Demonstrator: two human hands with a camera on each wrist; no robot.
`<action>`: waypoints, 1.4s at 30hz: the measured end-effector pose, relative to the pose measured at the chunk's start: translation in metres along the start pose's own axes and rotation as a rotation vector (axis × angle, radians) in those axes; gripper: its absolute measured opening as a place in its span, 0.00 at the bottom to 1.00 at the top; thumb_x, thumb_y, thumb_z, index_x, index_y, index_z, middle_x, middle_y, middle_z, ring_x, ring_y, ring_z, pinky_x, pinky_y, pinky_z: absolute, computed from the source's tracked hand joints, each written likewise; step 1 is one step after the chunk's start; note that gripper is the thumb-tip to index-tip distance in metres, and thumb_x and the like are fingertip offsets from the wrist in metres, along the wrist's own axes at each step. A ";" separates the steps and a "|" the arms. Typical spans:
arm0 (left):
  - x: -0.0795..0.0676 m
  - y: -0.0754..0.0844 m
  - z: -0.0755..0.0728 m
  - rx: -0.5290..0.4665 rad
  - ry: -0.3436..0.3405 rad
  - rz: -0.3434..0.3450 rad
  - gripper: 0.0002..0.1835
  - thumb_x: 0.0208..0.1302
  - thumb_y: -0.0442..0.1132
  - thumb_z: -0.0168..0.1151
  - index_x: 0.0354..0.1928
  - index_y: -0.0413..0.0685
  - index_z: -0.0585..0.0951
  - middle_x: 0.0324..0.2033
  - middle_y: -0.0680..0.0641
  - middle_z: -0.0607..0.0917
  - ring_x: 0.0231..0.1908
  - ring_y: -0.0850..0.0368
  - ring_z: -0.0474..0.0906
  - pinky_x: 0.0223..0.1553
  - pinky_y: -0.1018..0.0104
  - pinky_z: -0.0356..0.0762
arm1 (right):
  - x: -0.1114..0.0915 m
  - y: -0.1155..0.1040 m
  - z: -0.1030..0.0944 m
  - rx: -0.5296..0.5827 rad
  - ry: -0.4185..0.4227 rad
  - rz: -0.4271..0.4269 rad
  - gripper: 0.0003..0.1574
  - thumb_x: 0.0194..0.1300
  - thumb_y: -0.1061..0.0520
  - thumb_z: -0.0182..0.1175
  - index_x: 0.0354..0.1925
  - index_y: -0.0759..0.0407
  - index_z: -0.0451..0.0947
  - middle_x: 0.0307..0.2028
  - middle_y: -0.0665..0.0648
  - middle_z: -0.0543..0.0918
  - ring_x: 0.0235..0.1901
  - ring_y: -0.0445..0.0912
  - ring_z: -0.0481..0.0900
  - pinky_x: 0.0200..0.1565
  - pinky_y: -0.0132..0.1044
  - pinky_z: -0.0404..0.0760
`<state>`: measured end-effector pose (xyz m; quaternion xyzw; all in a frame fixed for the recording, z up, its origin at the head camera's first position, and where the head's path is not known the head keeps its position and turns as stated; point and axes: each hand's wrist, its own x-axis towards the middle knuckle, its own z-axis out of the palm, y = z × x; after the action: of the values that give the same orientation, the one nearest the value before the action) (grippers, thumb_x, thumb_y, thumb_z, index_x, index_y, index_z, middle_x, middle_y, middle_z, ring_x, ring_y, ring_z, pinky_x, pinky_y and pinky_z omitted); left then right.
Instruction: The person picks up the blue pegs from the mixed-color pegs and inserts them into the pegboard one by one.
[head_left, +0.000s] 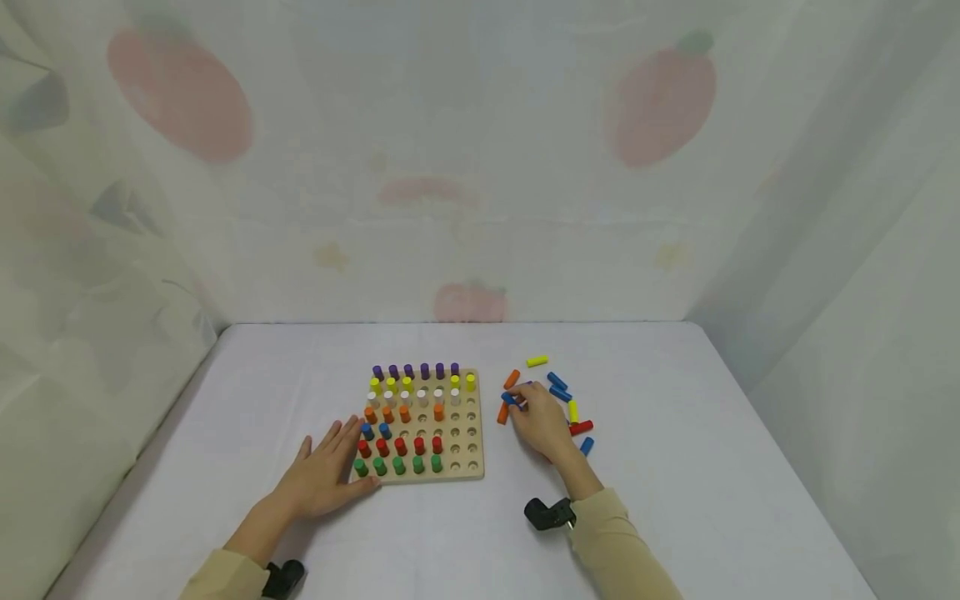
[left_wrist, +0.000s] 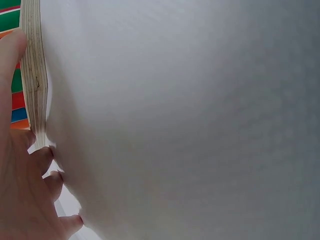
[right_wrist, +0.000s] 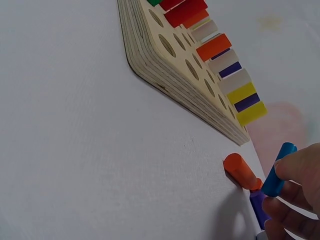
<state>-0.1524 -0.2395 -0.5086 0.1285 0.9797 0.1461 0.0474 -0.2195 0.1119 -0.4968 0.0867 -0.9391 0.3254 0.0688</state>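
Note:
A wooden pegboard (head_left: 477, 450) lies on the table with rows of coloured pegs standing in its holes. The left hand (head_left: 321, 477) rests at the board's left side, fingers straight, its thumb at the near left corner; in the left wrist view the fingertips are right at the board's layered edge (left_wrist: 34, 75). Right of the board, the right hand (head_left: 542, 419) pinches a blue peg (right_wrist: 279, 170) between thumb and fingers, over loose pegs. An orange peg (right_wrist: 240, 170) and a purple peg (right_wrist: 258, 206) lie just beneath that hand in the right wrist view.
Loose pegs are scattered right of the board, among them a yellow peg (head_left: 537, 362), a red peg (head_left: 581, 427) and a blue peg (head_left: 587, 446). Bare holes run down the board's right side. A patterned white curtain (head_left: 465, 167) hangs behind the white table (head_left: 675, 467).

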 end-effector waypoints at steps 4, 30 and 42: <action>0.000 -0.001 0.000 0.003 0.000 0.002 0.56 0.48 0.75 0.52 0.71 0.45 0.53 0.70 0.42 0.55 0.68 0.38 0.49 0.61 0.30 0.41 | 0.000 -0.003 0.000 0.018 0.010 -0.012 0.14 0.60 0.58 0.61 0.46 0.57 0.78 0.34 0.51 0.77 0.32 0.40 0.74 0.34 0.31 0.78; 0.001 -0.001 0.002 0.002 0.018 0.015 0.56 0.48 0.75 0.51 0.71 0.45 0.52 0.70 0.42 0.55 0.68 0.38 0.49 0.61 0.30 0.41 | 0.005 -0.026 0.013 0.125 -0.037 -0.018 0.15 0.59 0.57 0.61 0.45 0.57 0.76 0.38 0.51 0.79 0.32 0.39 0.74 0.36 0.29 0.77; 0.000 -0.002 0.004 0.003 0.025 0.011 0.55 0.48 0.75 0.51 0.71 0.45 0.53 0.70 0.42 0.55 0.68 0.38 0.49 0.61 0.30 0.42 | 0.002 -0.042 0.017 0.209 -0.104 -0.012 0.15 0.59 0.58 0.60 0.46 0.56 0.75 0.41 0.52 0.80 0.35 0.39 0.77 0.37 0.28 0.78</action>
<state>-0.1528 -0.2405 -0.5128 0.1323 0.9798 0.1463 0.0339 -0.2141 0.0687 -0.4843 0.1161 -0.9017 0.4163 0.0123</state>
